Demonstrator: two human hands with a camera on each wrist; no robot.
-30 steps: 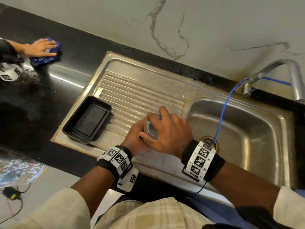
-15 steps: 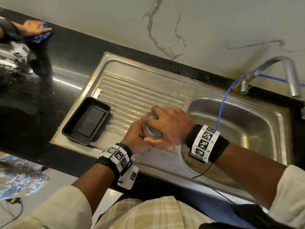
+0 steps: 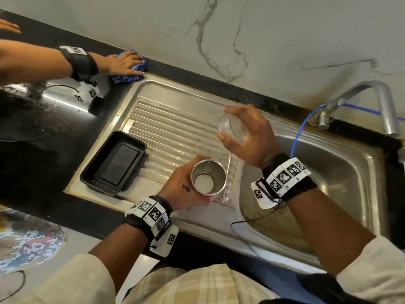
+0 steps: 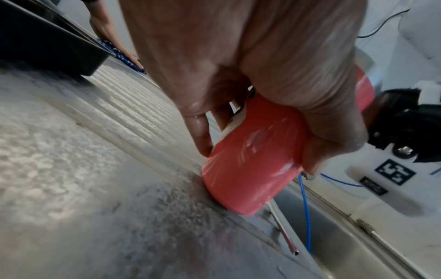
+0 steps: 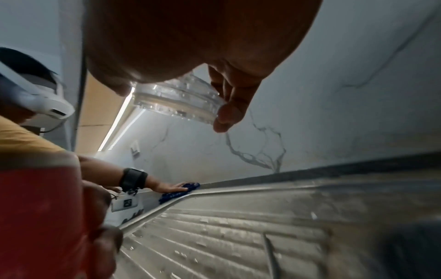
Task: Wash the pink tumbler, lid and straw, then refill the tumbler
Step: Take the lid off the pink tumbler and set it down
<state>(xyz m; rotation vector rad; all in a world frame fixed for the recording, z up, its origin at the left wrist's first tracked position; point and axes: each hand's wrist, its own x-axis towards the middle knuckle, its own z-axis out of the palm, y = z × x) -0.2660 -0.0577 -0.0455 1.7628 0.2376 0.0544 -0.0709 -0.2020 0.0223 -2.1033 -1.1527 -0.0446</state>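
Pink tumbler [image 3: 208,179]: open-topped, steel-lined, standing on the ribbed drainboard [image 3: 175,128] beside the sink basin [image 3: 328,183], the left hand [image 3: 186,189] wrapped around its wall with fingers curled. Clear lid [image 3: 234,128]: off the tumbler, raised above the drainboard, pinched at its rim between thumb and fingers of the right hand [image 3: 252,137]. Straw [image 3: 226,178]: lying on the drainboard just beside the tumbler. Black tray [image 3: 114,163]: at the drainboard's left end. Another person's hand [image 3: 122,62]: pressing a blue cloth [image 3: 127,76] on the black counter.
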